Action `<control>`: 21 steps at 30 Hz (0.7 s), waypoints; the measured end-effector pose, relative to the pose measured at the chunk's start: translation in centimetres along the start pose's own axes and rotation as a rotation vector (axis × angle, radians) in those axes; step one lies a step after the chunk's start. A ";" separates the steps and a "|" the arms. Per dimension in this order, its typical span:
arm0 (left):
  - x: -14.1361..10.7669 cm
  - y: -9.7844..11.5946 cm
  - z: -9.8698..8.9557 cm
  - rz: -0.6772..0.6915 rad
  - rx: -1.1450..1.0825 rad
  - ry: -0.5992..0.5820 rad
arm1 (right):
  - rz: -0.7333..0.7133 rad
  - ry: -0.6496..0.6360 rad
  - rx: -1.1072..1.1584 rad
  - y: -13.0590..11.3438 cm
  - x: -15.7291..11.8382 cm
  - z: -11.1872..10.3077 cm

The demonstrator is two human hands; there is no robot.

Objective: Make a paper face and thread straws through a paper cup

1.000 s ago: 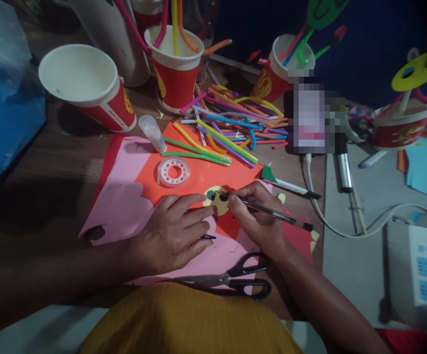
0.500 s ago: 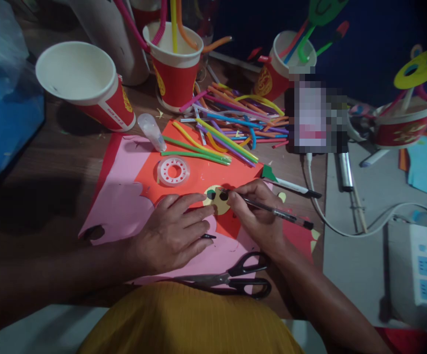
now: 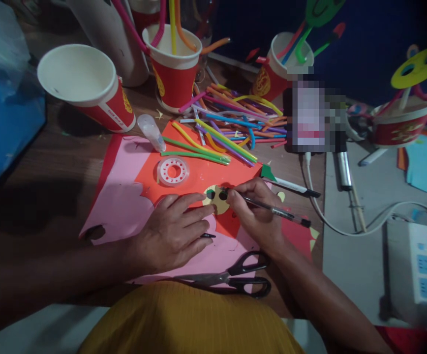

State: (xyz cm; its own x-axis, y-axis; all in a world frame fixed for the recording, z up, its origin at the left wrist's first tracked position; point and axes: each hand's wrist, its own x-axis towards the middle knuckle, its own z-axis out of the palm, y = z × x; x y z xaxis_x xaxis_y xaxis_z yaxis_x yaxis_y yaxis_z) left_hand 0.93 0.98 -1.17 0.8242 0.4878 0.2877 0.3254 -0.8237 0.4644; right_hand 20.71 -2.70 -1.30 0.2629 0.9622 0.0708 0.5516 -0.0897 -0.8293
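My right hand [image 3: 259, 209] grips a black-capped pen [image 3: 282, 212], its writing end by the upper right edge of a yellow paper disc [image 3: 219, 204]. Two dark round spots show on that disc. My left hand [image 3: 176, 228] lies flat with fingers stretched out, the fingertips at the disc's left edge; a black pointed tip [image 3: 208, 235] sticks out from under it. Beneath are orange paper [image 3: 202, 174] and pink paper [image 3: 121, 196]. Black-handled scissors [image 3: 248, 284] lie near my body. A roll of clear tape [image 3: 172, 171] sits beyond my left hand.
Many coloured straws [image 3: 235, 120] are heaped at the back. A wide paper cup [image 3: 78, 83] stands left, a red cup with straws [image 3: 174, 78] behind. A white marker [image 3: 290, 186] lies right of my hand. A white cable [image 3: 319, 211] runs to a power strip [image 3: 412, 265].
Both hands stay almost in place, and the pen has barely shifted at the disc's edge. The whole view has moved very slightly.
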 end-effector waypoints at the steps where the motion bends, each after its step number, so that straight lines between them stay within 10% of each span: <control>1: 0.0 0.0 0.0 0.000 -0.003 0.003 | 0.008 -0.005 0.010 0.0 0.0 0.0; 12: -0.2 0.4 -0.4 -0.036 -0.034 -0.011 | 0.050 0.169 0.428 -0.6 -0.7 -1.1; 21: -0.3 0.3 -0.3 -0.026 -0.024 -0.013 | -0.269 -0.101 0.015 -0.5 -2.9 -3.1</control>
State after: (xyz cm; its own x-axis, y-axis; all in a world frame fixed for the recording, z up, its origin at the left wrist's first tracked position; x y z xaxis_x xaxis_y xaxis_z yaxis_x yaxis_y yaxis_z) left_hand 0.64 0.63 -0.87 0.8213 0.5053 0.2648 0.3358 -0.8035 0.4915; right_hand 22.08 -6.28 0.62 0.0286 0.9717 0.2343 0.5786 0.1751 -0.7966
